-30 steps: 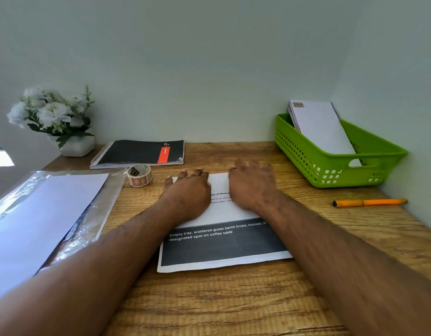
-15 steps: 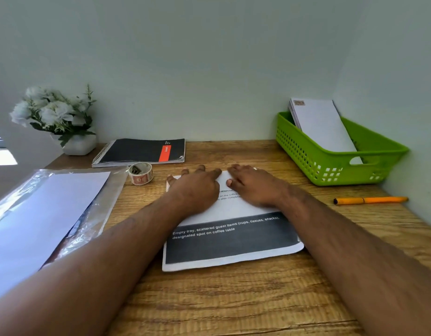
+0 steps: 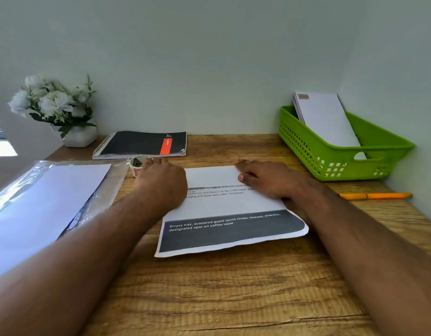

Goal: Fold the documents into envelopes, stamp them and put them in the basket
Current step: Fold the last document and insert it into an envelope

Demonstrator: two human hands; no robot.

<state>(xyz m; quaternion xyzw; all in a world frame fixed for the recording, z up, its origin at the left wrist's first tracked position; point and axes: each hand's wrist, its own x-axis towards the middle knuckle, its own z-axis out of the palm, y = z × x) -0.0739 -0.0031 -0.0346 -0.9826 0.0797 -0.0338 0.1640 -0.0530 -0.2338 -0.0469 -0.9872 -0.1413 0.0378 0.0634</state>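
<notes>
A white printed sheet of paper with a dark grey band (image 3: 224, 214) lies on the wooden desk (image 3: 234, 287), its far part folded over. The fold is pressed flat by the left hand (image 3: 161, 183) and the right hand (image 3: 265, 178), both with fingers spread and nothing gripped. The folding step is judged under way; a further fold is likely needed. 1 white stamped envelope (image 3: 328, 117) already stands in the green perforated plastic basket (image 3: 331, 161).

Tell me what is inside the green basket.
White envelopes lean against the back wall of the green basket, the front one bearing a stamp at its top corner. How many sit behind it, and the basket floor, are hidden.
</notes>
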